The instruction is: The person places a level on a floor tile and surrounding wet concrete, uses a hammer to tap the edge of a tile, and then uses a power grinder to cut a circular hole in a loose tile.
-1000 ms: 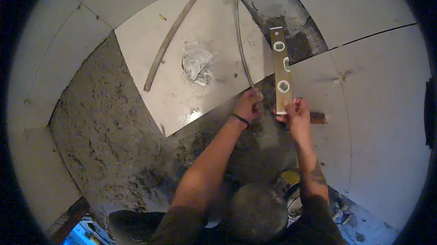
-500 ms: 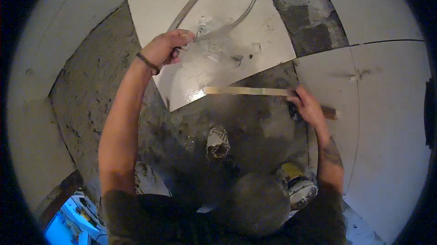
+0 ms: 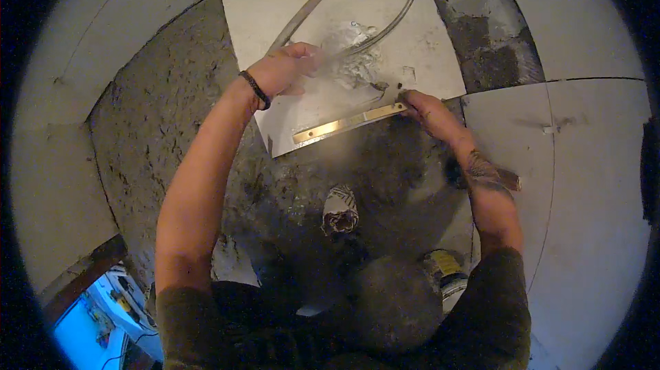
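Observation:
My right hand [image 3: 432, 116] grips one end of a flat, straight metal bar [image 3: 350, 121] with a small hole near its far end. The bar lies along the near edge of a large pale tile [image 3: 258, 6]. Over the tile's left part is my left hand [image 3: 285, 73], a dark braided band on its wrist. Its fingers are closed around the end of a thin grey hose [image 3: 405, 13], though blur softens the fingertips. Crumpled clear plastic or a wet smear [image 3: 357, 64] shows beside the hose on the tile.
Rough grey mortar [image 3: 165, 95] surrounds the tile on the left and near side. A torn paper-wrapped pipe stub [image 3: 340, 210] stands up from it. Laid tiles [image 3: 591, 184] cover the right. A yellow-labelled bucket [image 3: 445, 263] stands near my right arm; a wooden handle [image 3: 507, 179] lies beyond it.
The metal bar has moved forward and tilted, from hanging over the mortar to the tile's near edge. My right hand went forward and left with it; my left hand shifted slightly right.

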### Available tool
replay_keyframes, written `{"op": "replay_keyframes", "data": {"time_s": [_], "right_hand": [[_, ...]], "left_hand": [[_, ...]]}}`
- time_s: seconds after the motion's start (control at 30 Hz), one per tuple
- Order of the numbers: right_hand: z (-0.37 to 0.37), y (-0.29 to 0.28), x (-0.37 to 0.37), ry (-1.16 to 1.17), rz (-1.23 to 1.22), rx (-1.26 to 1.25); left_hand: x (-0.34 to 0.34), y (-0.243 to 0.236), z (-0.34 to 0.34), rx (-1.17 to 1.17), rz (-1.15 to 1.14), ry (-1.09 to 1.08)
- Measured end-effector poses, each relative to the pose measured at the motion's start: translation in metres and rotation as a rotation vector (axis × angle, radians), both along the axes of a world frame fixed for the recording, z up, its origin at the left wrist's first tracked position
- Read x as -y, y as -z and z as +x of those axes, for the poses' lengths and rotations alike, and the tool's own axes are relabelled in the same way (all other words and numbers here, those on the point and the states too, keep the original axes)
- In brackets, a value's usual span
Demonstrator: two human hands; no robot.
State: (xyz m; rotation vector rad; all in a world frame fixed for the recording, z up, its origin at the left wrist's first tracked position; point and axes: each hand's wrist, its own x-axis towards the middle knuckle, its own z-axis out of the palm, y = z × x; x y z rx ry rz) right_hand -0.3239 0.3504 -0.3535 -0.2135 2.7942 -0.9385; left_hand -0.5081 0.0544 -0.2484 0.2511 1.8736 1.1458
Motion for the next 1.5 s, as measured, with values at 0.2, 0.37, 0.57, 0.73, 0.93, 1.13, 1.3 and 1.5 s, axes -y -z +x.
{"op": "replay_keyframes", "data": {"time_s": [0.2, 0.37, 0.57, 0.73, 0.93, 1.13, 1.3, 1.5], "right_hand": [[-0.002, 0.002, -0.001, 0.027, 0.134, 0.046], [0.010, 0.003, -0.014, 0.165, -0.230, 0.002], [0.020, 0.007, -0.023, 0.191, -0.127, -0.002], [0.017, -0.006, -0.012, 0.176, -0.032, 0.000], [0.009, 0.001, -0.013, 0.115, 0.073, -0.092], [0.002, -0.005, -0.009, 0.133, 0.081, -0.039], [-0.001, -0.001, -0.011, 0.164, 0.037, 0.001], [0.000, 0.011, -0.016, 0.182, -0.009, -0.026]], "left_hand": [[-0.003, 0.002, 0.004, -0.001, -0.010, -0.015], [-0.009, 0.002, 0.009, 0.042, -0.033, 0.018], [-0.014, 0.009, 0.016, 0.089, 0.000, 0.020], [-0.008, 0.013, 0.018, 0.129, 0.005, -0.013], [-0.011, 0.016, 0.023, 0.090, -0.030, -0.019], [-0.009, 0.019, 0.027, 0.128, 0.015, -0.024], [-0.008, 0.017, 0.028, 0.138, 0.016, -0.048], [-0.011, 0.012, 0.030, 0.123, -0.005, -0.041]]}}
